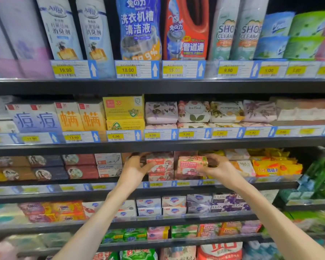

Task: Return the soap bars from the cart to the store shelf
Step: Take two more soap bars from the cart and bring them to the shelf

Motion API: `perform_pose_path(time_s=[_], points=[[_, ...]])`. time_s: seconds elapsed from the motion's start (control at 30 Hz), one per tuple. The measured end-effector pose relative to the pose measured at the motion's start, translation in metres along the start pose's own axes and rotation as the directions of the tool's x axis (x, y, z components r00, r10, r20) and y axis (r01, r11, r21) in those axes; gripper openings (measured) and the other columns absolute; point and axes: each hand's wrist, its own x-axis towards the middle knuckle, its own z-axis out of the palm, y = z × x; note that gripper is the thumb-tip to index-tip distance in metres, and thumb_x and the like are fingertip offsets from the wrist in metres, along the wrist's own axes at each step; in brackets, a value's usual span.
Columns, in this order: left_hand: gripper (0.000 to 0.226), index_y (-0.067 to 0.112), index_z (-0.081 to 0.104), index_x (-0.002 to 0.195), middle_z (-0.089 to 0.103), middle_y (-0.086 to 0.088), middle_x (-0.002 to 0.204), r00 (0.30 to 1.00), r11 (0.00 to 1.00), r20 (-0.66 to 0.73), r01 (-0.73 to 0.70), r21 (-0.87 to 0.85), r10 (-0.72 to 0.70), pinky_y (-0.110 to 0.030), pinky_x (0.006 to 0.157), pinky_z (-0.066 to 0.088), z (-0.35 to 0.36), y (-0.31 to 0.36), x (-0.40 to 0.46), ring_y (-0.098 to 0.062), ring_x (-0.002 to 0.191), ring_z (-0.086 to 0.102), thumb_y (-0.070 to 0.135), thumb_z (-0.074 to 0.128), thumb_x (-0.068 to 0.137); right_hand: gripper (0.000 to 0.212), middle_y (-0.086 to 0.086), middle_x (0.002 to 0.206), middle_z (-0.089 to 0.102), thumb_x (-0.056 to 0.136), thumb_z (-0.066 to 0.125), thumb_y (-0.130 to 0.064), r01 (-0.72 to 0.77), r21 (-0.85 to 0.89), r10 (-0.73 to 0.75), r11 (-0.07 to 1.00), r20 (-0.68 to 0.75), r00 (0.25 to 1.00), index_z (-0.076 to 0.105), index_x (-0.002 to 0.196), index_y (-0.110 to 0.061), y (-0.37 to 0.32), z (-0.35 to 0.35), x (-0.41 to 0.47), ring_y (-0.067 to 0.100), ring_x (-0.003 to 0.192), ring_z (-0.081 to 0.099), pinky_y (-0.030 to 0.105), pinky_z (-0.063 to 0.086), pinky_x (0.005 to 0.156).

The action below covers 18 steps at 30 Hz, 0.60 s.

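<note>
Both hands at the soap row, one bar going into its slot on the shelf.

Pink bar point(192, 165), wrapped, "Goat Soap" label facing out, held label-forward in the right hand point(220, 168); its fingers point(212, 158) curl over the bar's top right edge, thumb seems under it, so the bar is pinched, not loose. It sits at stack-top height, probably to drop onto the matching bars below. Just left of those fingers, a second Goat Soap bar point(159, 165) tops its own stack; the left hand point(137, 168) holds its left side, fingers bent over the top edge, thumb on the front, likely steadying or squaring it. Both bars lie on the shelf point(176, 192), third one down. Other soaps either side of the hands. Cart not in view.
</note>
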Motion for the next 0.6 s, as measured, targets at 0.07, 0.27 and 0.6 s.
perform_pose_path(time_s=[0.07, 0.27, 0.6], points=[[0.048, 0.019, 0.062, 0.125, 0.067, 0.006, 0.11, 0.999, 0.999, -0.027, -0.019, 0.049, 0.02, -0.032, 0.086, 0.052, 0.003, -0.003, 0.0, -0.016, 0.101, 0.064, 0.048, 0.07, 0.087, 0.088, -0.006, 0.121, 0.066, 0.06, 0.078, -0.07, -0.009, 0.005, 0.009, 1.0, -0.001, 1.0, 0.059, 0.13, -0.021, 0.002, -0.001, 0.003, 0.011, 0.109, 0.063, 0.039, 0.052, 0.098], [0.048, 0.02, 0.062, 0.131, 0.064, -0.003, 0.114, 0.987, 0.975, -0.098, -0.11, 0.192, 0.13, -0.03, 0.091, 0.046, 0.01, -0.007, -0.007, -0.017, 0.106, 0.054, 0.049, 0.062, 0.092, 0.089, -0.007, 0.119, 0.066, 0.056, 0.083, -0.066, -0.059, 0.073, 0.06, 0.996, -0.011, 0.998, 0.06, 0.127, -0.018, -0.002, 0.002, 0.015, 0.012, 0.106, 0.064, 0.041, 0.055, 0.095], [0.041, 0.015, 0.063, 0.129, 0.061, -0.008, 0.109, 0.971, 0.953, -0.14, -0.154, 0.259, 0.195, -0.036, 0.093, 0.048, 0.015, -0.001, -0.013, -0.024, 0.107, 0.055, 0.041, 0.058, 0.097, 0.063, -0.012, 0.121, 0.063, 0.073, 0.082, -0.046, -0.067, 0.019, 0.067, 0.998, -0.044, 0.997, 0.061, 0.129, -0.029, -0.003, 0.014, 0.023, 0.015, 0.116, 0.057, 0.033, 0.048, 0.099]])
